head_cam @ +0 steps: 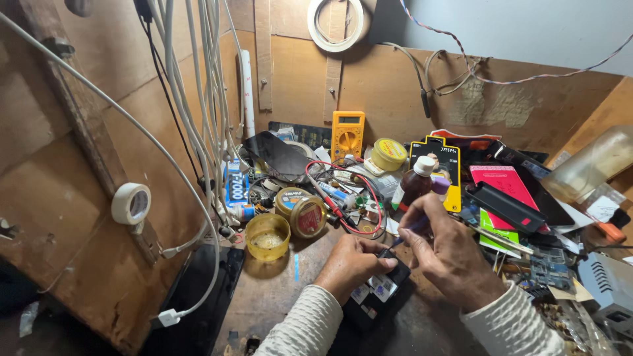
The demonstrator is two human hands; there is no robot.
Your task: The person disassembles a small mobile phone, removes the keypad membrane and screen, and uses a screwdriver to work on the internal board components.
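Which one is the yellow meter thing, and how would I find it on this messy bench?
Start at the brown wooden back wall and look below the roll of white tape hanging there. The yellow multimeter leans upright against the wall behind the clutter. The round yellow tin to its right is yellow too, but only the multimeter is boxy, with a small screen above a dial.

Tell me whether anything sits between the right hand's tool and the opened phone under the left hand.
Nothing visible does. The right hand holds a thin blue tool whose tip comes down by the upper edge of the opened phone. The left hand steadies that phone from the side, beside the tip, not under it.
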